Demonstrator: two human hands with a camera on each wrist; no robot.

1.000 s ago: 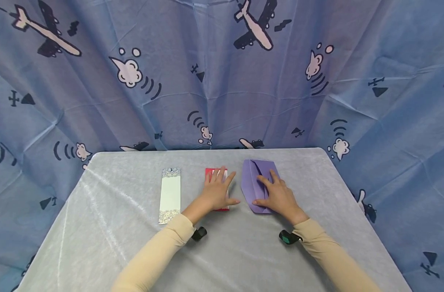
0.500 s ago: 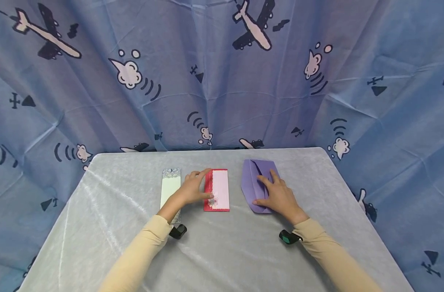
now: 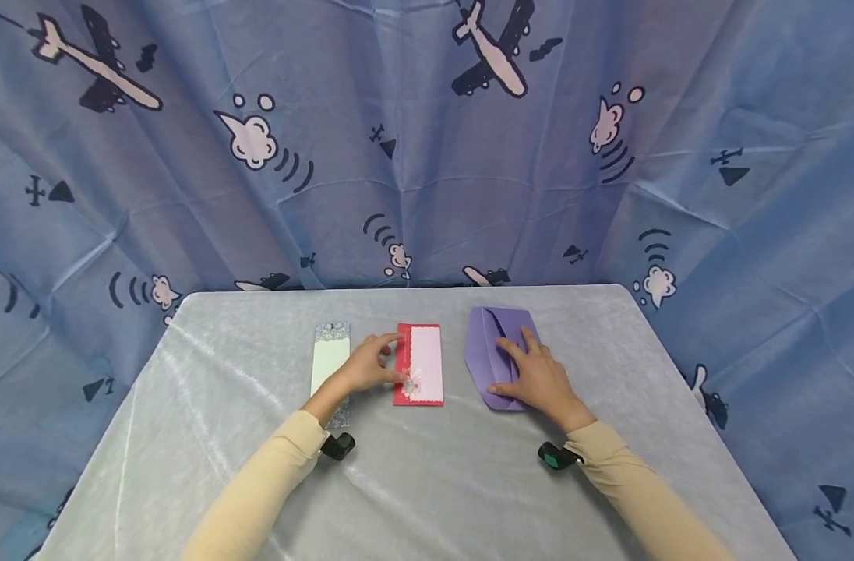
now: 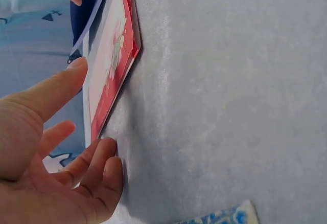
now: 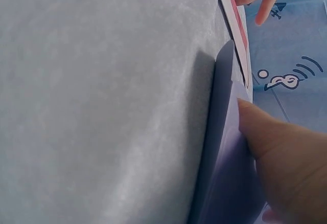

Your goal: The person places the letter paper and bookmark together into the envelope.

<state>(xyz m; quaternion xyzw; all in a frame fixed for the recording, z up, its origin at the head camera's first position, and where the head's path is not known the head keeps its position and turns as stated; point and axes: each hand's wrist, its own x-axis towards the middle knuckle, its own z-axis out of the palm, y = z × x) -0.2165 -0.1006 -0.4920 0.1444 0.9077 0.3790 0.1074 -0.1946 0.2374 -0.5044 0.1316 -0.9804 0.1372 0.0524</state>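
A red card with a pale pink panel and a flower print (image 3: 427, 362) lies flat in the middle of the head view. At its left edge is my left hand (image 3: 365, 368), the fingers bent and the thumb spread apart from them. In the left wrist view, the thumb hovers over the red card (image 4: 113, 65), while the fingertips are close to its edge; contact is unclear. My right hand (image 3: 541, 382) rests spread on a purple folded-paper envelope (image 3: 483, 351). Its thumb lies on the envelope's face (image 5: 225, 147) in the right wrist view.
A pale green bookmark-like strip with patterned ends (image 3: 329, 354) lies left of the red card, partly hidden by my left hand and wrist. All sit on a table with a grey cloth (image 3: 441, 483). Behind it hangs a blue curtain with airplane prints (image 3: 427, 156).
My left hand has moved left, from over the red card to its left edge, uncovering the card. Its fingers are now more bent. The right hand has stayed on the purple envelope.
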